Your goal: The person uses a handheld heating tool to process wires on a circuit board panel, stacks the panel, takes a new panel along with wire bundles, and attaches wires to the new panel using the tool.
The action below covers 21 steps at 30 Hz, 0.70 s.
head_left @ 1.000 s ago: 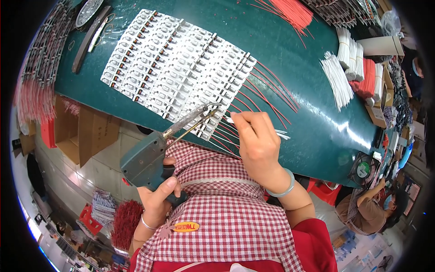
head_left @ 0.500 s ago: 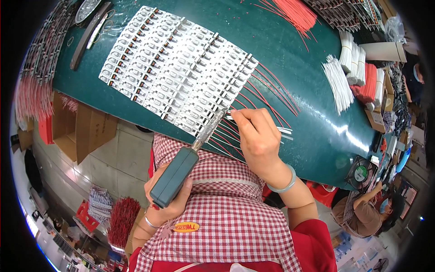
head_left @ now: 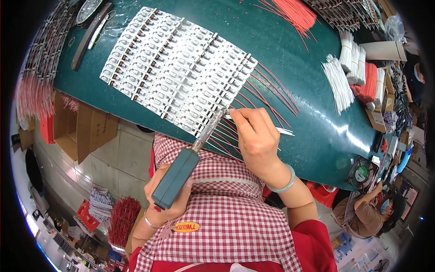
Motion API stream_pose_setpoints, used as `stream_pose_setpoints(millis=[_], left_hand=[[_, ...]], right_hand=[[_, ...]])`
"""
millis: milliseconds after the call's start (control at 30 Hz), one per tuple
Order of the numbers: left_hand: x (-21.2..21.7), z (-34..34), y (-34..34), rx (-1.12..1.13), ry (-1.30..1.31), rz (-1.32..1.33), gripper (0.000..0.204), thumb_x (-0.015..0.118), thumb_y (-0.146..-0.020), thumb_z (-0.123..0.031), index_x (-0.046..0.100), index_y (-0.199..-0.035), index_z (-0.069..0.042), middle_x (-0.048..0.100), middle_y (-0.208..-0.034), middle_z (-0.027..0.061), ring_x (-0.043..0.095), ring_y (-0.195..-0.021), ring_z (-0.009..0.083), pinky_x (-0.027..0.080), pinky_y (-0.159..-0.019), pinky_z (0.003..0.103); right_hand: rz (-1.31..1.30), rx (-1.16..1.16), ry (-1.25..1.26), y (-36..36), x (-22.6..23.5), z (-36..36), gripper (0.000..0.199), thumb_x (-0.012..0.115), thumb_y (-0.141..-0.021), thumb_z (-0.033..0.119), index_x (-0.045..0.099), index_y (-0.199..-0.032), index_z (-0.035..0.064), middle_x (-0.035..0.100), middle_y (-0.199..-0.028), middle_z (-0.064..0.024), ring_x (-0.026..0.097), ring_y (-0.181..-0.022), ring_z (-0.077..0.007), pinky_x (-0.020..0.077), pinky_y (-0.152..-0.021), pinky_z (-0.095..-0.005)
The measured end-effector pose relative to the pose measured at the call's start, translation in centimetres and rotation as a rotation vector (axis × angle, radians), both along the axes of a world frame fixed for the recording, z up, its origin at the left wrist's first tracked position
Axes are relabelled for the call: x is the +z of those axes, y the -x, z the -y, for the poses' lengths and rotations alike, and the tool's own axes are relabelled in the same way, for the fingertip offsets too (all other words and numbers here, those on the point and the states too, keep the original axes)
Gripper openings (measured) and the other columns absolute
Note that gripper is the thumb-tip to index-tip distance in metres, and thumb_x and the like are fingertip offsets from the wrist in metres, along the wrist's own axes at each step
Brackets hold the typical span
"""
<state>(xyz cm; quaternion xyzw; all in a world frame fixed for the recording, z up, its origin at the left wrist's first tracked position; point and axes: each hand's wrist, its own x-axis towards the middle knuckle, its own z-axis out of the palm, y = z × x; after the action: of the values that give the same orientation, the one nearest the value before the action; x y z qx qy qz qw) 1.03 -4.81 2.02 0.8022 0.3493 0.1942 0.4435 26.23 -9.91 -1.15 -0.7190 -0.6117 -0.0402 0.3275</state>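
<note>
In my left hand (head_left: 179,203) is a soldering iron (head_left: 176,177) with a blocky dark green handle. Its metal barrel slants up to the near right corner of a panel of white circuit boards (head_left: 174,68) lying on the green table. Close to the tip, my right hand (head_left: 259,138) pinches thin white wires (head_left: 285,131), whose ends stick out past the fingers. The exact contact at the tip is too small to make out. Red wires (head_left: 276,93) trail from the panel's right edge, and more red and white wires hang toward my checked apron.
Red wires (head_left: 297,13) lie loose at the far side. Bundles of white wires (head_left: 337,86) lie on the right, with a small fan (head_left: 361,172) nearer. Finished-looking wired strips (head_left: 43,68) are stacked left, above a cardboard box (head_left: 93,131). A co-worker (head_left: 367,211) sits at lower right.
My right hand has shifted very slightly left, and the white wire ends beneath it have moved. The soldering iron stays almost in place at the panel's corner.
</note>
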Motion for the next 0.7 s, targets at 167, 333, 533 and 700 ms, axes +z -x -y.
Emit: stream_pose_setpoints(millis=[167,333,533,700], left_hand=[[-0.4,0.2,1.0,0.025,0.019,-0.041,0.022,0.077,-0.077,0.001,0.072,-0.098,0.004,0.068,-0.094,0.0179,0.069,-0.078,0.0314,0.057,-0.067,0.036],[-0.5,0.0,0.5,0.028,0.014,-0.016,0.025,0.076,-0.077,0.001,0.072,-0.101,0.006,0.070,-0.098,0.0204,0.072,-0.082,0.0335,0.059,-0.072,0.036],[-0.7,-0.2,0.2,-0.002,0.044,-0.032,0.026,0.076,-0.077,0.002,0.071,-0.102,0.007,0.071,-0.101,0.0210,0.073,-0.084,0.0341,0.060,-0.074,0.037],[-0.7,-0.5,-0.6,-0.021,0.059,-0.023,0.023,0.074,-0.077,0.004,0.071,-0.100,0.006,0.070,-0.100,0.0195,0.072,-0.084,0.0321,0.059,-0.071,0.035]], right_hand=[[-0.005,-0.001,0.012,0.0,0.1,-0.1,0.032,0.068,-0.070,-0.002,0.070,-0.102,-0.0049,0.064,-0.091,-0.0100,0.061,-0.079,-0.0237,0.0512,-0.059,-0.0334],[-0.014,0.005,0.015,-0.1,0.2,-0.1,0.032,0.068,-0.071,-0.002,0.070,-0.102,-0.0049,0.065,-0.093,-0.0106,0.062,-0.080,-0.0243,0.0526,-0.062,-0.0336],[-0.055,-0.022,-0.008,-0.9,0.9,-0.4,0.031,0.074,-0.071,-0.010,0.072,-0.101,-0.0024,0.066,-0.090,-0.0107,0.063,-0.077,-0.0249,0.0527,-0.064,-0.0345],[-0.013,0.009,0.010,-1.2,0.1,-0.3,0.033,0.069,-0.070,-0.001,0.069,-0.103,-0.0048,0.065,-0.094,-0.0105,0.062,-0.080,-0.0245,0.0523,-0.062,-0.0337]])
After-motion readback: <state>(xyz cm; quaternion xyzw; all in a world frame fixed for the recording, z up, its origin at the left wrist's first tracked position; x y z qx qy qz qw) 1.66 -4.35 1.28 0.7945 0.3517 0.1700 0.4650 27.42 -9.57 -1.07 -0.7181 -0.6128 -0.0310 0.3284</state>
